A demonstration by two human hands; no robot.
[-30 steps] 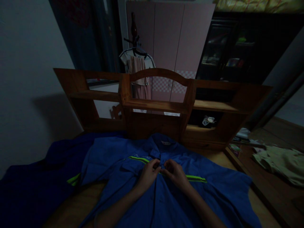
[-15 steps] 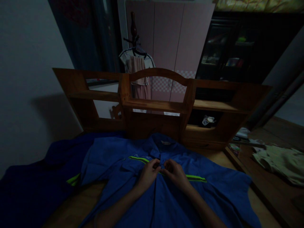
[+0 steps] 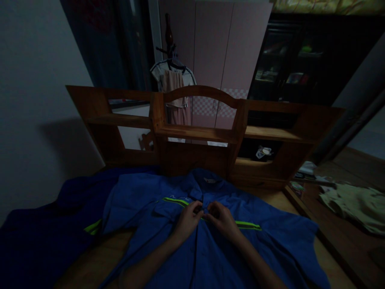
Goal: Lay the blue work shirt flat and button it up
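A blue short-sleeved work shirt (image 3: 240, 253) with yellow-green stripes across the chest lies spread out, its collar towards the headboard. Both of my hands meet at its front opening, a little below the collar. My left hand (image 3: 190, 216) pinches the edge of the front placket between thumb and fingers. Facing it, my right hand (image 3: 221, 218) pinches the other side of the placket. A small bit of bunched cloth shows between the fingertips; whether a button is there is too dark to tell.
Darker blue clothing (image 3: 36, 237) lies at the left, partly beside the shirt's sleeve. A wooden headboard with shelves (image 3: 198, 132) stands behind the shirt. Clothes on a hanger (image 3: 174, 80) hang beyond it. At the right, a pale cloth (image 3: 355, 206) lies past the wooden bed edge (image 3: 325, 241).
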